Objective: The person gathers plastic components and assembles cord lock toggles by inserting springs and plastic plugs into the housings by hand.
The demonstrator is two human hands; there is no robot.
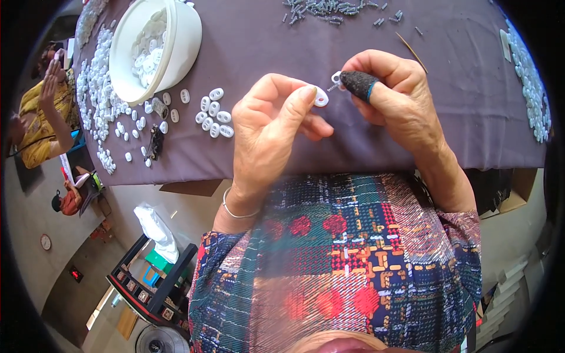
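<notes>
Between the thumb and fingers of my left hand (265, 132) is a small white oval plastic piece (321, 97) with a hole in it. Close by on its right, my right hand (406, 103) pinches a small white plastic piece with a round hole (336, 77). A thin metal spring (332, 87) sticks out from that piece toward the left hand. A dark fabric cover (355, 84) with a blue band wraps the right thumb and hides part of the grip. The two pieces are apart, above the table. White two-hole cord locks (213, 108) lie left of my left hand.
A white tub (185, 44) of white parts stands at the far left, beside loose white pieces (101, 88). Springs (329, 9) lie at the back, a thin brown stick (412, 52) nearer. More pale pieces (528, 82) line the right edge. Other people sit at far left.
</notes>
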